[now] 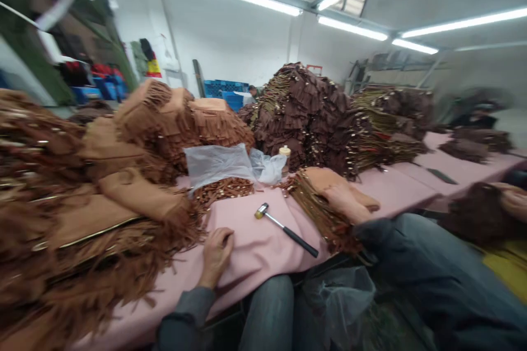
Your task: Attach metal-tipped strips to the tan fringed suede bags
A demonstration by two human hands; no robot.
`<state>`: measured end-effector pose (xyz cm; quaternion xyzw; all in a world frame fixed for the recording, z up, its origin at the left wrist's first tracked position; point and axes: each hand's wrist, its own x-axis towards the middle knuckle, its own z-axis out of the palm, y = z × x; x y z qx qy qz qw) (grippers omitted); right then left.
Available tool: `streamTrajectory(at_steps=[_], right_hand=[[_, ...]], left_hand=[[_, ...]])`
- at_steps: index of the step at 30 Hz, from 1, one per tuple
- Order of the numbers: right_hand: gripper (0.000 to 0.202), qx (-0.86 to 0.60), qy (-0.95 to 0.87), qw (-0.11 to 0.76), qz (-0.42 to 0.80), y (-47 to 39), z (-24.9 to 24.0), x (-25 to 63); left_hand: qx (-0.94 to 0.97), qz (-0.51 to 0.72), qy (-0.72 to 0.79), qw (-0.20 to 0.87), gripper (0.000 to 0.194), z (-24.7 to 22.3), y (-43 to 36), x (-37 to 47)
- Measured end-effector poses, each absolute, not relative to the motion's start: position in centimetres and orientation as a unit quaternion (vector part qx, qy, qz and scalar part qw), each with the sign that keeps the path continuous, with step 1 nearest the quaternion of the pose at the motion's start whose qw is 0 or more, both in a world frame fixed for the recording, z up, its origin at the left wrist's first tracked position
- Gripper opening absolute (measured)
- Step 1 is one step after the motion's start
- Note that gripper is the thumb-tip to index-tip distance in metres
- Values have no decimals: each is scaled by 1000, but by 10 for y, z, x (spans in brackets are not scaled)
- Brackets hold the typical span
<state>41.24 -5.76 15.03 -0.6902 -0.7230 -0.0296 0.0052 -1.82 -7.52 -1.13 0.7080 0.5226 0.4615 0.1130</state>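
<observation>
My left hand [216, 255] rests on the pink cloth [242, 225] with its fingers curled in, and nothing shows in it. A hammer [284, 228] with a yellow-and-silver head and black handle lies between my hands. To the right, my right hand [343, 201] reaches over a stack of tan fringed pieces [319, 180], touching the top; its fingers blur into the tan material. Small brown fringed strips [224, 189] lie under and in front of a clear plastic bag [218, 163]. A cream-topped bottle [284, 154] stands behind.
Tan fringed pieces [123, 203] are heaped at the left. Tall dark brown stacks [304, 112] rise at the back. A person's hand [514, 200] is at the right edge beside a dark fringed piece [477, 214]. Clear plastic [343, 296] hangs near my knees.
</observation>
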Motion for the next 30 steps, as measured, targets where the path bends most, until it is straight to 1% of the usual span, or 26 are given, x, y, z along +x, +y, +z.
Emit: streamTrajectory(at_steps=[2, 5, 7, 9, 11, 14, 15, 16, 18, 19, 21, 24, 26, 28, 30], right_hand=[[45, -658, -753, 7, -23, -72, 117, 415], [50, -614, -767, 81, -166, -77, 55, 428], [47, -594, -767, 132, -203, -79, 28, 435], [46, -591, -754, 185, -217, -86, 20, 439], [44, -592, -739, 236, -220, -98, 23, 434], [38, -573, -741, 295, -188, -118, 28, 409], [35, -564, -746, 312, -165, -124, 27, 397], [33, -557, -751, 327, -138, -129, 25, 383], [30, -547, -755, 355, -70, -138, 17, 353], [29, -543, -755, 367, -28, -141, 12, 337], [29, -538, -745, 389, 73, -147, 5, 305], [32, -530, -691, 412, 267, -154, 2, 258], [38, -508, -643, 408, 402, -156, 6, 229], [49, -472, -603, 393, 509, -154, 11, 204], [62, -442, -573, 383, 574, -149, 15, 184]], left_hand=[[706, 453, 529, 131, 14, -6, -85, -15], [700, 437, 542, 158, 13, -5, -92, -16], [696, 440, 548, 148, 15, 0, -97, -25], [689, 442, 567, 89, 18, 15, -102, -40], [668, 430, 607, -4, 24, 38, -102, -63], [609, 384, 686, -107, 46, 75, -86, -107], [592, 365, 708, -120, 48, 86, -78, -122], [585, 346, 723, -121, 44, 94, -70, -136], [575, 342, 736, -103, 26, 106, -57, -154], [565, 368, 734, -81, 20, 108, -53, -159], [516, 473, 714, -22, 18, 108, -54, -156], [416, 641, 635, 109, 25, 90, -76, -124], [321, 716, 580, 218, 28, 68, -101, -90], [203, 754, 541, 310, 29, 44, -128, -54], [150, 749, 532, 365, 30, 24, -154, -23]])
